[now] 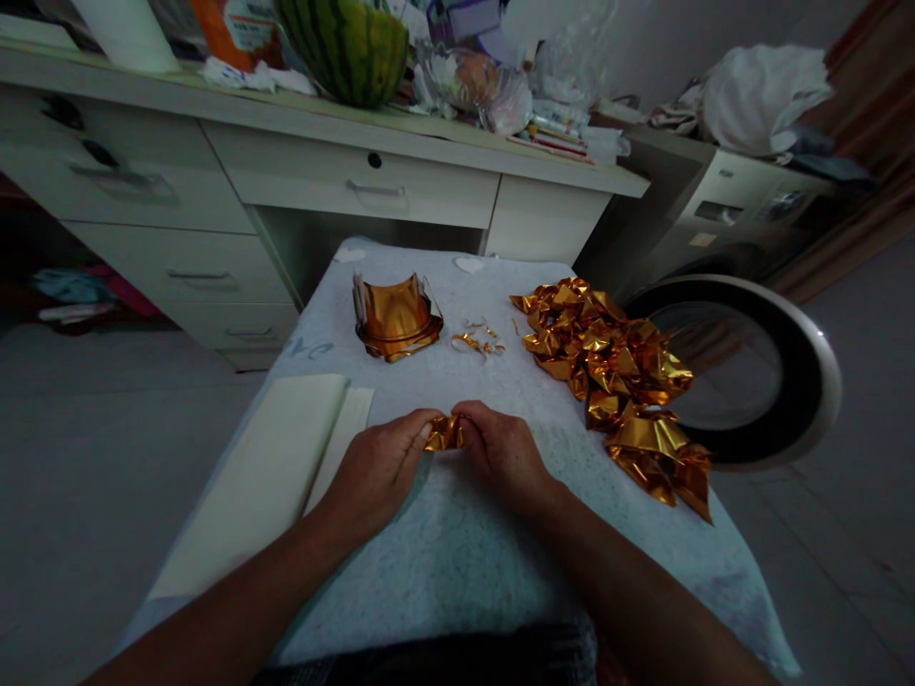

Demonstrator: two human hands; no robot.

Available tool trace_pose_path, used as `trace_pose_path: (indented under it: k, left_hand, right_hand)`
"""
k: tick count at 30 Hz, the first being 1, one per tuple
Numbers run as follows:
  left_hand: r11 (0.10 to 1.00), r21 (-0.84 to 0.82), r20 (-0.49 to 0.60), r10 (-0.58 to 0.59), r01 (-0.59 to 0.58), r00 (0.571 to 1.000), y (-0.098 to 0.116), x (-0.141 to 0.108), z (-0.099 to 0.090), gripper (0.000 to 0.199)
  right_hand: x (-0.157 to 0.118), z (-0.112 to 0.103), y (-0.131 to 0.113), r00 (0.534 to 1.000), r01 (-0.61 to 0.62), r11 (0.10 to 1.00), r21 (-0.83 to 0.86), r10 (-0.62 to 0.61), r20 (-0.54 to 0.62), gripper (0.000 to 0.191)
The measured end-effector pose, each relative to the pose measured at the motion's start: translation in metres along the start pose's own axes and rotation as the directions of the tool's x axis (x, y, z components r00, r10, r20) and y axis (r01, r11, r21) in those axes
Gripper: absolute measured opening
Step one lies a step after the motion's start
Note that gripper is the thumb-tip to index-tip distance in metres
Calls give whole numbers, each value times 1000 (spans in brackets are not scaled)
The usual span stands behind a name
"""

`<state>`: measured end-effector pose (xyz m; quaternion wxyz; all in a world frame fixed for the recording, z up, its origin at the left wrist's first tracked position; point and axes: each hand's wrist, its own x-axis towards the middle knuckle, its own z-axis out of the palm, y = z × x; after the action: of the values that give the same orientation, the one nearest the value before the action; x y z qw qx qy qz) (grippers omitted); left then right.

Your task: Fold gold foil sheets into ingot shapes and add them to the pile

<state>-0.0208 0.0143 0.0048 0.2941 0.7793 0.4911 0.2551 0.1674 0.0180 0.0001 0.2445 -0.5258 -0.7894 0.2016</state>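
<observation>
A small piece of folded gold foil paper (446, 433) is pinched between my two hands over the cloth-covered table (436, 553). My left hand (386, 462) grips its left end with thumb and fingers closed. Its right end sits in the closed fingers of my right hand (504, 453). Beyond my hands stands a stack of curved gold foil sheets (396, 319). Thin gold and white scraps (478, 341) lie to the right of that stack. Many folded gold foil pieces (607, 353) are heaped along the table's right side.
Pale paper sheets (278, 448) lie flat at the table's left, beside my left forearm. A white desk (307, 171) with drawers stands behind, bearing a cut watermelon (350, 48) and clutter. At the right, a washing machine (721, 200) has its round door (801, 372) swung open beside the table.
</observation>
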Motion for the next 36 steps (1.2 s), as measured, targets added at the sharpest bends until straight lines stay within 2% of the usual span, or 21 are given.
trace_pose_path:
  k: [5, 11, 15, 21, 30, 36]
  left_hand:
    - [999, -33, -19, 3, -4, 1000, -3, 0, 2, 36]
    - [995, -103, 22, 1, 2, 1000, -3, 1, 1, 36]
    - [995, -103, 23, -14, 16, 1000, -1, -1, 0, 37]
    - [996, -38, 2, -79, 79, 997, 0, -1, 0, 40]
    - [993, -7, -15, -114, 114, 993, 2, -2, -1, 44]
    - [996, -71, -45, -66, 63, 997, 3, -5, -1, 58]
  right_hand:
    - [-1, 0, 1, 1000, 7, 1000, 28, -7, 12, 27]
    - [0, 2, 5, 1000, 16, 996, 82, -14, -26, 24]
    - [-1, -2, 5, 999, 7, 986, 165, 0, -44, 23]
    - [-3, -11, 10, 994, 67, 947, 315, -35, -107, 26]
    - [1, -7, 11, 984, -87, 902, 422, 144, -105, 5]
    - [5, -13, 19, 959, -127, 928, 350, 204, -194, 6]
